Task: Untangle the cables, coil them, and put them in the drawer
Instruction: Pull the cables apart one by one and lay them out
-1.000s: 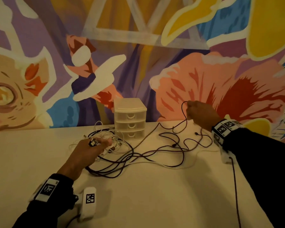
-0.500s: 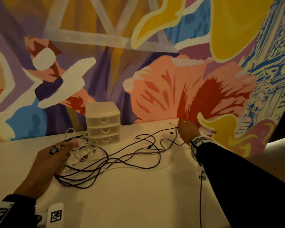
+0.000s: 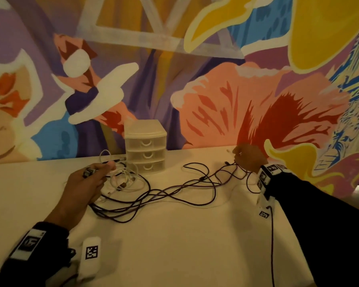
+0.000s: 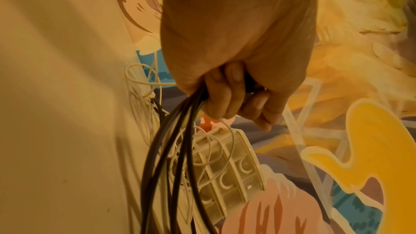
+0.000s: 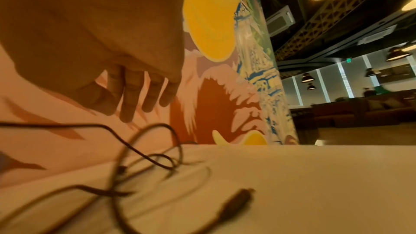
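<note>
The left hand [image 3: 85, 183] sits low over the worktop [image 3: 174, 245], fingers curled round a bundle of dark cables [image 4: 171, 157] with thin white cables [image 3: 122, 179] mixed in; a small connector shows between thumb and fingers in the head view. From that grip the dark strands trail rightward across the worktop in loose loops to the right hand [image 3: 249, 158], near the far edge by the painted wall [image 3: 216, 100]. The right hand hangs just above the strands with fingers [image 5: 130, 99] straight and slightly spread, holding nothing; a dark plug end [image 5: 236, 200] lies on the worktop below it. The small three-drawer unit [image 3: 146, 148] stands behind the white tangle, all drawers closed. A second ago the right hand was raised, pinching a dark strand up off the worktop; now it has let go and dropped lower, while the left hand keeps its grip
</note>
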